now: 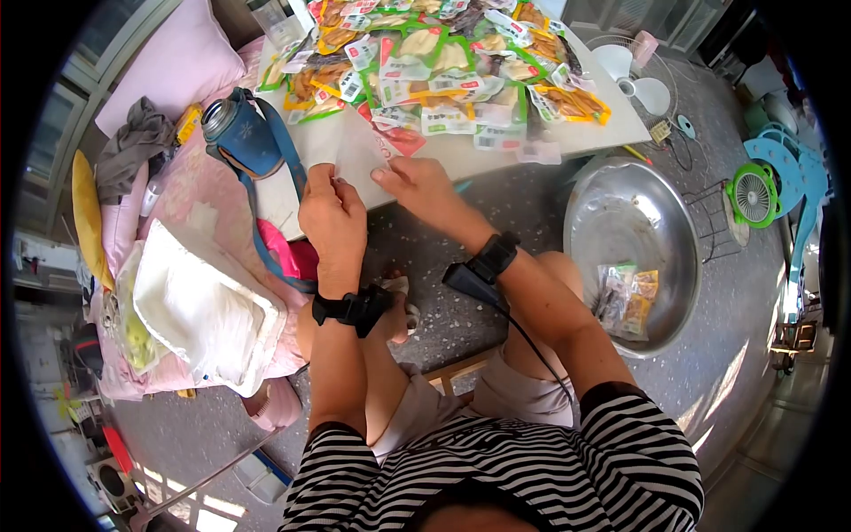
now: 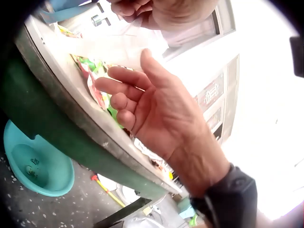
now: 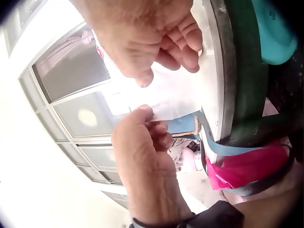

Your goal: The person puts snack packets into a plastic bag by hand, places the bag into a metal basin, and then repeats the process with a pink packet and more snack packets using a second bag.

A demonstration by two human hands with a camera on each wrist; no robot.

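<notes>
A clear plastic bag stretches between the hands above the table edge. My left hand pinches its near edge between thumb and curled fingers, as the right wrist view shows. My right hand is beside the bag with thumb and fingers spread apart. In the left wrist view the right hand has relaxed, slightly bent fingers, its thumb tip right at the plastic. Beyond them, a heap of sealed food packets with green and orange borders covers much of the white table.
A blue flask with a strap stands left of the hands. A white foam box lies on the pink-covered surface. At right, a metal basin holds several packets. A turquoise basin sits under the table.
</notes>
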